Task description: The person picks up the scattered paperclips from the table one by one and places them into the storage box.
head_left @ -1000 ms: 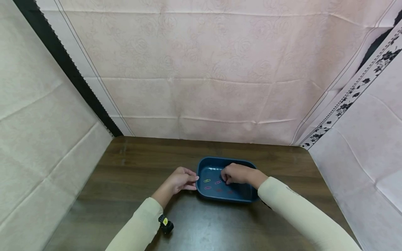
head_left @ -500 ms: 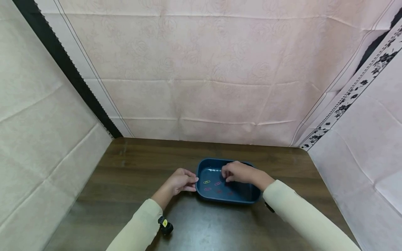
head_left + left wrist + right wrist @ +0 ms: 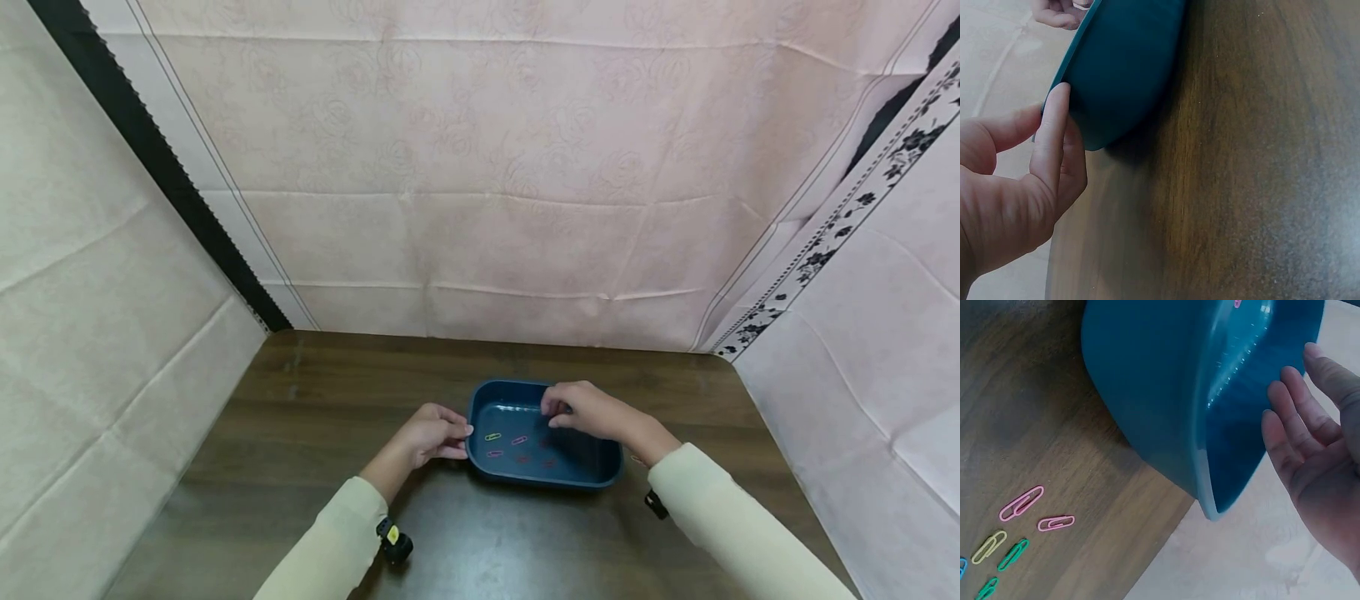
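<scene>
A blue rectangular tray (image 3: 543, 481) lies on the wooden table. My left hand (image 3: 437, 431) pinches its left rim between thumb and fingers, which the left wrist view shows up close on the tray wall (image 3: 1125, 69). Above the tray's inside hovers my right hand (image 3: 592, 411), fingers loosely bent and nothing seen between them in the right wrist view. Inside the tray are a yellow paper clip (image 3: 492, 437), a pink paper clip (image 3: 519, 440) and several more pink or reddish ones along the front.
Several paper clips lie on the table outside the tray in the right wrist view: a large pink clip (image 3: 1021, 503), a yellow clip (image 3: 989, 547), a green clip (image 3: 1013, 554), a blue clip (image 3: 962, 567). Pale cloth (image 3: 480, 250) hangs behind and at both sides of the table (image 3: 360, 375).
My right hand has lifted off the tray floor and drawn back to the right, its fingers loosening. The left hand keeps its pinch on the rim; the clips in the tray lie as before.
</scene>
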A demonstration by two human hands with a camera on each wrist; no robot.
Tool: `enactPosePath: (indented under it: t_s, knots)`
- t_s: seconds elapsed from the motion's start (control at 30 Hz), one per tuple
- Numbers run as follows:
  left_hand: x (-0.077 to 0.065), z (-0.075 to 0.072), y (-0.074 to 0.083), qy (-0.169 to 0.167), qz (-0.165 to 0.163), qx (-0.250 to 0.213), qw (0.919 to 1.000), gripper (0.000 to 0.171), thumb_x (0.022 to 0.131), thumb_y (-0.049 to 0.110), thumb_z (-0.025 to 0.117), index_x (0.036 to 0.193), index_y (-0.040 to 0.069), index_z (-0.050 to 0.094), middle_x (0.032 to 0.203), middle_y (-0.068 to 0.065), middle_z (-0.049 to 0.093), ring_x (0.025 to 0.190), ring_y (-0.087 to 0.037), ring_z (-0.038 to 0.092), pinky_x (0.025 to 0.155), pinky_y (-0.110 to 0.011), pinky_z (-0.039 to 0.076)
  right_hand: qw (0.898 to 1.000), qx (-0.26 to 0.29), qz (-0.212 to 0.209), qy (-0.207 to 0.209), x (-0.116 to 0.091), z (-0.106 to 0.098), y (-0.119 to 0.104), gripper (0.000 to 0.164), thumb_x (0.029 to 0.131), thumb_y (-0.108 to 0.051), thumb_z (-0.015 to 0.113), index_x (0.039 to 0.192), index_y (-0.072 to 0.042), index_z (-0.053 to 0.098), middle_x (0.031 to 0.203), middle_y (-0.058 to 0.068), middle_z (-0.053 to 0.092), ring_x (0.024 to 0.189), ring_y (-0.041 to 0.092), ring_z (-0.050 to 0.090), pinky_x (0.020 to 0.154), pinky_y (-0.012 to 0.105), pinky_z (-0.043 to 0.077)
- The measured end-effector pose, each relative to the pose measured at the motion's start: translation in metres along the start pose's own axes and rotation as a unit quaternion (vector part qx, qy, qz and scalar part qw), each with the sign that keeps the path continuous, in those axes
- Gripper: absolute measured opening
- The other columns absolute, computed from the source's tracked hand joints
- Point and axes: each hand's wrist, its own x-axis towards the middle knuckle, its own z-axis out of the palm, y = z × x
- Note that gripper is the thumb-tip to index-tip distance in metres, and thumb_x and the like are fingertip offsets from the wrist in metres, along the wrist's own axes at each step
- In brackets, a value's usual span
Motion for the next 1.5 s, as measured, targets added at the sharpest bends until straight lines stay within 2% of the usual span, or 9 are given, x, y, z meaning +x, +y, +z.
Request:
enactPosePath:
  t_s: [0.23, 0.37, 0.53, 0.77, 0.9, 1.1, 1.23, 1.4, 1.5]
  knots:
    - [-0.001, 0.0, 0.0, -0.001, 0.0, 0.004, 1.0, 0.028, 0.101, 0.009, 0.066, 0.123, -0.008, 0.059, 0.099, -0.019, 0.066, 0.076, -0.019, 0.069, 0.076, -0.035, 0.066, 0.999, 0.015, -0.004, 0.038, -0.013, -0.003, -0.003, 0.016, 0.097, -0.012, 0.073, 0.112, -0.011, 0.07, 0.11, 0.009, 0.072, 0.099, 0.016, 0.066, 0.089, 0.041, 0.063]
    - [0.0, 0.0, -0.002, -0.002, -0.001, 0.004, 1.0, 0.029, 0.101, 0.009, 0.067, 0.122, -0.007, 0.059, 0.099, -0.019, 0.066, 0.077, -0.019, 0.069, 0.076, -0.035, 0.066, 0.998, 0.02, -0.004, 0.068, -0.02, -0.003, -0.003, 0.015, 0.096, -0.011, 0.074, 0.111, -0.013, 0.07, 0.109, 0.008, 0.072, 0.099, 0.018, 0.067, 0.087, 0.04, 0.063]
    - [0.001, 0.0, -0.004, -0.005, 0.001, 0.002, 1.0, 0.028, 0.101, 0.009, 0.067, 0.123, -0.007, 0.059, 0.098, -0.018, 0.066, 0.077, -0.019, 0.069, 0.076, -0.035, 0.066, 0.993, 0.02, -0.008, 0.112, -0.031, -0.003, 0.0, 0.018, 0.095, -0.011, 0.075, 0.113, -0.01, 0.07, 0.109, 0.005, 0.072, 0.1, 0.02, 0.068, 0.086, 0.041, 0.063]
    - [0.001, 0.0, -0.003, -0.009, 0.002, 0.004, 1.0, 0.03, 0.1, 0.01, 0.068, 0.123, -0.008, 0.06, 0.104, -0.023, 0.066, 0.077, -0.019, 0.069, 0.076, -0.035, 0.066, 0.987, 0.022, 0.015, 0.157, -0.051, -0.008, 0.005, 0.027, 0.095, -0.016, 0.076, 0.121, -0.012, 0.07, 0.118, -0.002, 0.07, 0.109, 0.019, 0.068, 0.093, 0.044, 0.061]
    - [0.0, -0.001, -0.001, -0.006, 0.001, 0.004, 1.0, 0.03, 0.1, 0.01, 0.068, 0.123, -0.007, 0.06, 0.105, -0.024, 0.066, 0.078, -0.02, 0.069, 0.077, -0.035, 0.066, 0.984, 0.021, 0.016, 0.176, -0.06, -0.012, 0.009, 0.029, 0.095, -0.015, 0.075, 0.124, -0.012, 0.069, 0.122, 0.001, 0.07, 0.111, 0.026, 0.068, 0.093, 0.048, 0.061]
    - [0.0, -0.001, 0.0, -0.005, 0.005, 0.001, 1.0, 0.03, 0.1, 0.009, 0.068, 0.123, -0.008, 0.059, 0.102, -0.02, 0.066, 0.079, -0.02, 0.069, 0.078, -0.035, 0.066, 0.977, 0.004, 0.033, 0.209, -0.073, -0.015, 0.015, 0.034, 0.095, -0.013, 0.076, 0.127, -0.011, 0.068, 0.125, 0.002, 0.069, 0.11, 0.029, 0.068, 0.09, 0.047, 0.062]
    - [0.001, -0.001, 0.001, -0.005, 0.006, -0.001, 1.0, 0.029, 0.1, 0.008, 0.067, 0.123, -0.008, 0.059, 0.102, -0.02, 0.066, 0.079, -0.02, 0.068, 0.078, -0.035, 0.066, 0.973, 0.003, 0.044, 0.225, -0.082, -0.013, 0.021, 0.034, 0.094, -0.013, 0.076, 0.127, -0.011, 0.068, 0.125, 0.004, 0.068, 0.111, 0.03, 0.068, 0.09, 0.05, 0.061]
    - [0.001, 0.0, 0.0, -0.007, 0.006, 0.0, 1.0, 0.029, 0.1, 0.008, 0.067, 0.123, -0.008, 0.059, 0.102, -0.021, 0.066, 0.078, -0.02, 0.068, 0.077, -0.035, 0.066, 0.969, 0.01, 0.075, 0.234, -0.094, -0.009, 0.03, 0.035, 0.095, -0.014, 0.075, 0.13, -0.015, 0.067, 0.127, 0.004, 0.068, 0.113, 0.029, 0.067, 0.093, 0.052, 0.06]
    - [0.001, -0.001, -0.001, -0.009, 0.005, 0.0, 0.9999, 0.029, 0.1, 0.008, 0.067, 0.123, -0.008, 0.059, 0.101, -0.02, 0.066, 0.078, -0.02, 0.069, 0.077, -0.035, 0.066, 0.968, 0.019, 0.095, 0.233, -0.1, -0.006, 0.037, 0.038, 0.097, -0.016, 0.074, 0.133, -0.016, 0.065, 0.13, 0.007, 0.067, 0.116, 0.032, 0.066, 0.095, 0.055, 0.059]
